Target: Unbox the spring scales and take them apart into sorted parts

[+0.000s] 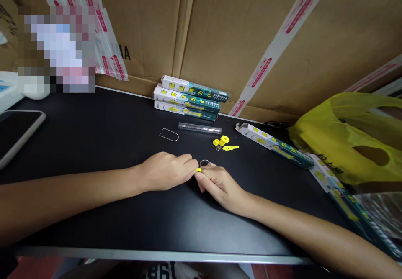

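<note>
a small yellow piece point(198, 170) is pinched between the closed thumb and finger of the right hand point(221, 189), where a wire loop point(204, 160) also stands; the left hand point(165, 171) is curled closed beside it, its hold hidden. toward the pale front edge point(163, 254), black tabletop point(157, 220) is spread; beyond, loose yellow parts point(224, 140) are set. yellow chinese characters, 力 among them, are printed on stacked boxes point(188, 93).
</note>
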A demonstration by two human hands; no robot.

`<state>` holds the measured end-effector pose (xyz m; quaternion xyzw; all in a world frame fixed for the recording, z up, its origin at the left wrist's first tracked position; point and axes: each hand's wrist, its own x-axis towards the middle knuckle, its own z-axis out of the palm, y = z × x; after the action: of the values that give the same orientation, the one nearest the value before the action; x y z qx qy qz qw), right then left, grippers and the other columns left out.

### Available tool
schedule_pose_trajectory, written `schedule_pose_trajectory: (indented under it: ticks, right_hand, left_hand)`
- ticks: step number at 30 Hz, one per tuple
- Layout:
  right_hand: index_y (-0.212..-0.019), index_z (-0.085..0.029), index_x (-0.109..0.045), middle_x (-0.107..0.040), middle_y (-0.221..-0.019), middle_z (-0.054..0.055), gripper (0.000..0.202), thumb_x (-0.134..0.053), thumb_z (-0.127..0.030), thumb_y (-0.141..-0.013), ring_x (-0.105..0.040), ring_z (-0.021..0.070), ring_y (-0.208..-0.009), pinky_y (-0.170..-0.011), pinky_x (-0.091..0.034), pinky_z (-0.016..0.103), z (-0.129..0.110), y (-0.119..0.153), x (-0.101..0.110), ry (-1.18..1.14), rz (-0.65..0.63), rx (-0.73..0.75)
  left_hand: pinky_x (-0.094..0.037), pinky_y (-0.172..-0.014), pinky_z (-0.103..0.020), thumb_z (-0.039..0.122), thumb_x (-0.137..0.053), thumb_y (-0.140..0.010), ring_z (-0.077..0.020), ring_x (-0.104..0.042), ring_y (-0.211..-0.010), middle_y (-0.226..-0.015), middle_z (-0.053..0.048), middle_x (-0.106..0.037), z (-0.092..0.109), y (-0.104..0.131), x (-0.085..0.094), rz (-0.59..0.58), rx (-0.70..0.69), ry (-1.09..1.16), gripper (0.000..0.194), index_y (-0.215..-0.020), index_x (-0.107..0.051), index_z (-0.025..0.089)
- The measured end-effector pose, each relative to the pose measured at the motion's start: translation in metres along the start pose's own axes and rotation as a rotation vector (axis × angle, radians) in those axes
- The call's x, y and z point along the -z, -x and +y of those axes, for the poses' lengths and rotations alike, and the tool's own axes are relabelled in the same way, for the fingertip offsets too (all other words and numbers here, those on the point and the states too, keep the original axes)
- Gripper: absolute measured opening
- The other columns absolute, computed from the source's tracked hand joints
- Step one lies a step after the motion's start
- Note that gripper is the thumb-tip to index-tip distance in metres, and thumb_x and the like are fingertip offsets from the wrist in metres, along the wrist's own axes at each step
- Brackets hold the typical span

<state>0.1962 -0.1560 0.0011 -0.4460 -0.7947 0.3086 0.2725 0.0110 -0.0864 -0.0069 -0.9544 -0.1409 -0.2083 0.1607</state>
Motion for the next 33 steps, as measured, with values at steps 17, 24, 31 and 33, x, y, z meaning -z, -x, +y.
schedule_pose_trajectory:
  ticks: [17,24,31,33]
  right_hand:
    - [-0.060,-0.017,-0.047,-0.049,-0.058,-0.003,0.042,-0.034,-0.030,-0.098,-0.045,0.0091,-0.057,-0.071,-0.035,0.027,-0.001,0.001,0.001,0.087,0.004,0.011]
    - [-0.059,-0.017,-0.052,-0.041,-0.048,-0.005,0.048,-0.031,-0.034,-0.099,-0.040,0.0084,-0.049,-0.062,-0.035,0.025,-0.011,0.002,0.001,-0.108,-0.056,-0.095]
    - [-0.059,-0.018,-0.052,-0.047,-0.052,-0.004,0.048,-0.032,-0.035,-0.099,-0.043,0.0094,-0.055,-0.073,-0.035,0.029,-0.008,0.002,-0.005,-0.037,0.029,-0.058]
    - [-0.060,-0.018,-0.051,-0.049,-0.054,-0.004,0.045,-0.033,-0.032,-0.099,-0.045,0.0095,-0.057,-0.075,-0.035,0.029,-0.007,0.002,-0.005,-0.010,0.032,-0.037]
  left_hand:
    - [-0.028,-0.036,-0.027,0.022,-0.031,-0.096,-0.0120,-0.057,-0.045,-0.069,0.003,-0.056,0.001,0.001,-0.001,-0.018,-0.003,-0.006,0.019,-0.081,-0.043,0.019]
    - [-0.026,-0.035,-0.027,0.016,-0.033,-0.092,-0.0108,-0.053,-0.042,-0.066,0.003,-0.052,0.004,0.001,0.004,0.013,-0.028,-0.100,0.016,-0.080,-0.043,0.019]
    - [-0.026,-0.035,-0.026,0.016,-0.032,-0.093,-0.0105,-0.053,-0.042,-0.063,0.004,-0.050,0.004,-0.001,0.007,0.043,-0.001,-0.128,0.019,-0.076,-0.042,0.020]
    - [-0.026,-0.035,-0.026,0.017,-0.033,-0.093,-0.0108,-0.054,-0.043,-0.064,0.004,-0.051,0.004,0.000,0.007,0.045,-0.002,-0.122,0.018,-0.077,-0.042,0.019]
